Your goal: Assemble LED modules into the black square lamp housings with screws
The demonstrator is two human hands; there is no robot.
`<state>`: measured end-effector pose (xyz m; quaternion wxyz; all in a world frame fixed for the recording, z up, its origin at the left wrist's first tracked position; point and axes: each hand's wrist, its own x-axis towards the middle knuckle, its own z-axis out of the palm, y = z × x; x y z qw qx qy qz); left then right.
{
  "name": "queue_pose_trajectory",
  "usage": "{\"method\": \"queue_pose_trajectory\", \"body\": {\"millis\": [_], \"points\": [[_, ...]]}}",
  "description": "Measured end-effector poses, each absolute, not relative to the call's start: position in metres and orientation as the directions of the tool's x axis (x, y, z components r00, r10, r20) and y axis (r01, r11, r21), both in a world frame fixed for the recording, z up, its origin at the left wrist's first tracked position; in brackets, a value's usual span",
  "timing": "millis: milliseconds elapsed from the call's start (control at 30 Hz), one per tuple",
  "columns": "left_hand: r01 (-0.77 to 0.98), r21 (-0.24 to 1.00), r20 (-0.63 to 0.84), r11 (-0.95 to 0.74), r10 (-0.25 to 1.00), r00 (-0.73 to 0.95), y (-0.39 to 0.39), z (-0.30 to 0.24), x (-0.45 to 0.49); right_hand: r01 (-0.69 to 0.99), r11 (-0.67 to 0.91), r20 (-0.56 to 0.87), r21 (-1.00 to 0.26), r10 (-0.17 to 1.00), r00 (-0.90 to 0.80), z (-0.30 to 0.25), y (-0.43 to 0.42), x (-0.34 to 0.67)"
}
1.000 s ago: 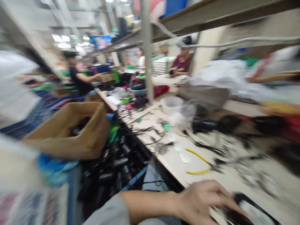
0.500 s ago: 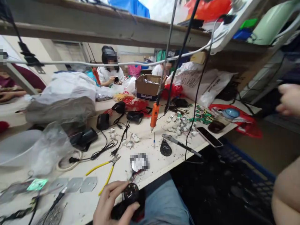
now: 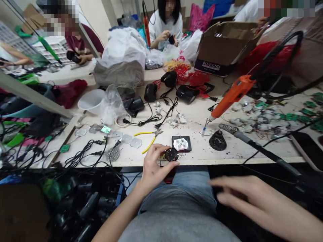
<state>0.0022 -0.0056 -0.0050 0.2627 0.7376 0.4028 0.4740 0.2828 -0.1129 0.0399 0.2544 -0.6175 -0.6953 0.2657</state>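
Note:
My left hand [image 3: 154,167] is closed on a round black part [image 3: 172,155] at the table's front edge, thumb below and fingers above it. Just behind sits a square black frame [image 3: 188,138] with a silvery white LED plate [image 3: 180,144] in it; thin wires show between the two. On the right, my right hand [image 3: 243,195] is over the dark space in front of the table. It is slightly blurred, its thumb and index finger apart, and no object shows in it. Yellow-handled cutters [image 3: 149,145] lie to the left of the frame.
An orange electric screwdriver [image 3: 230,95] hangs over the table. Beneath it are a soldering iron [image 3: 257,146] and a black teardrop-shaped piece [image 3: 218,141]. Small white parts [image 3: 248,114] and black lamp bodies [image 3: 186,94] lie farther back. Several co-workers sit beyond, behind a cardboard box [image 3: 214,50].
The view has swung left and down. My right hand has come from the far right toward my lap. My left hand still holds the round black part, now by the table's edge.

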Motion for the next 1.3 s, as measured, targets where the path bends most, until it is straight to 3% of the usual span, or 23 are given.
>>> {"method": "queue_pose_trajectory", "body": {"millis": [33,100,167,300,433,633,900,967,1033,1133,1300], "points": [[0.340,0.791,0.464,-0.509,0.861,0.210,-0.004,-0.007,0.003,0.714,0.111,-0.019,-0.691,0.985,-0.171,0.036,-0.097,0.274],[0.323,0.835,0.407,-0.446,0.895,0.184,-0.002,-0.011,0.003,0.739,0.035,0.060,-0.673,0.998,0.007,0.022,-0.066,0.261],[0.304,0.874,0.344,-0.380,0.924,0.165,0.001,-0.013,0.004,0.739,0.056,0.175,-0.672,0.981,0.085,0.006,-0.041,0.254],[0.297,0.903,0.274,-0.311,0.948,0.162,0.006,-0.014,0.007,0.688,0.335,0.321,-0.644,0.934,-0.155,-0.015,-0.008,0.247],[0.311,0.889,0.267,-0.337,0.932,0.247,0.007,-0.012,0.011,0.630,0.474,0.315,-0.615,0.880,-0.354,-0.020,0.011,0.243],[0.411,0.853,0.151,-0.321,0.906,0.396,0.003,-0.017,0.006,0.661,0.434,0.320,-0.611,0.900,-0.296,-0.027,0.014,0.239],[0.423,0.851,0.109,-0.311,0.892,0.438,0.006,-0.016,0.005,0.665,0.406,0.335,-0.627,0.911,-0.240,-0.024,0.004,0.235],[0.376,0.886,0.108,-0.270,0.910,0.401,0.011,-0.013,0.004,0.662,0.402,0.375,-0.632,0.907,-0.193,-0.016,0.002,0.237],[0.293,0.937,0.088,-0.192,0.939,0.333,0.017,-0.011,0.001,0.690,0.342,0.446,-0.637,0.895,-0.032,-0.007,0.002,0.240],[0.127,0.992,-0.029,0.000,0.973,0.229,0.028,-0.009,0.000,0.723,0.262,0.485,-0.639,0.867,0.114,-0.001,0.002,0.240],[-0.099,0.965,-0.215,0.242,0.949,0.230,0.038,-0.012,0.011,0.678,0.399,0.371,-0.618,0.908,-0.197,-0.017,0.006,0.232]]}}
